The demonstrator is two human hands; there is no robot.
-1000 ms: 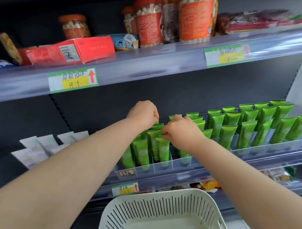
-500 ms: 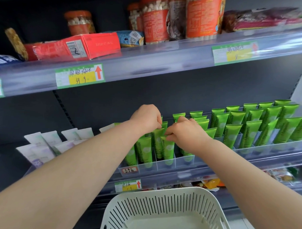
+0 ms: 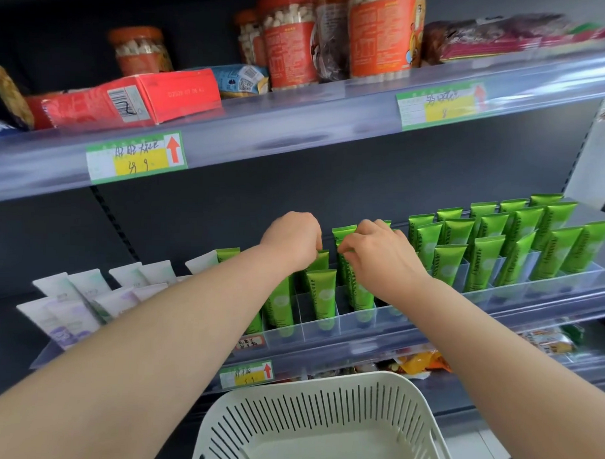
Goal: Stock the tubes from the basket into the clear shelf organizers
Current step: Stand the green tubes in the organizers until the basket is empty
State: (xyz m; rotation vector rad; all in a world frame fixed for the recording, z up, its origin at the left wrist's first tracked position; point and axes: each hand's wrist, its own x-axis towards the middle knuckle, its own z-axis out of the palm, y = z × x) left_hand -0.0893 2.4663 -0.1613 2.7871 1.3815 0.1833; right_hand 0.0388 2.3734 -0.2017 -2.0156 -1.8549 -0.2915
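Two green tubes (image 3: 359,293) standing in the clear organizer (image 3: 325,328) are being seated: my left hand (image 3: 290,239) and right hand (image 3: 379,257), close together, each pinch a crimped top. What I see of the basket (image 3: 323,384) holds none, so I judge stocking nearly done; next I'd straighten them and let go.

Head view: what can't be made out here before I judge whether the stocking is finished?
White slotted plastic basket: near part cut off by the bottom edge in the head view, so leftover tubes cannot be ruled out.
Left hand and right hand: fingertips hidden behind the knuckles; grip on the green plastic tubes unclear.
Clear plastic shelf organizer: slots behind both forearms hidden.
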